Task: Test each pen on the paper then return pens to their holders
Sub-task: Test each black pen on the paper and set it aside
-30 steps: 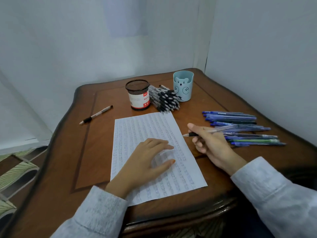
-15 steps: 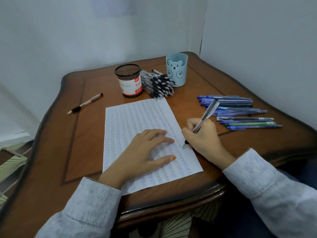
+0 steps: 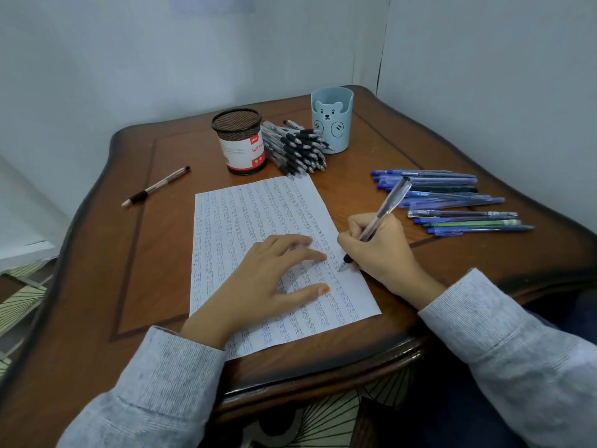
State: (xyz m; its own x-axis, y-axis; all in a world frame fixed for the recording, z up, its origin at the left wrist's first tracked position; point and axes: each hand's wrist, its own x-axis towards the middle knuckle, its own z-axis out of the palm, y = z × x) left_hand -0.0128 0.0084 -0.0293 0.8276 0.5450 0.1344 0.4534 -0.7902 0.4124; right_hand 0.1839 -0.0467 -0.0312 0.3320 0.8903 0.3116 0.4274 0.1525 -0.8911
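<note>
At centre, the left hand (image 3: 268, 279) lies spread flat on the paper (image 3: 245, 221). Just right, the right hand (image 3: 378, 250) pinches a clear pen (image 3: 384, 208), tip near the sheet's right edge; a long stroke could overrun onto the surface (image 3: 161, 270).

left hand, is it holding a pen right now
No, the left hand lies flat on the paper with its fingers spread, while the pen is gripped by the right hand.
</note>
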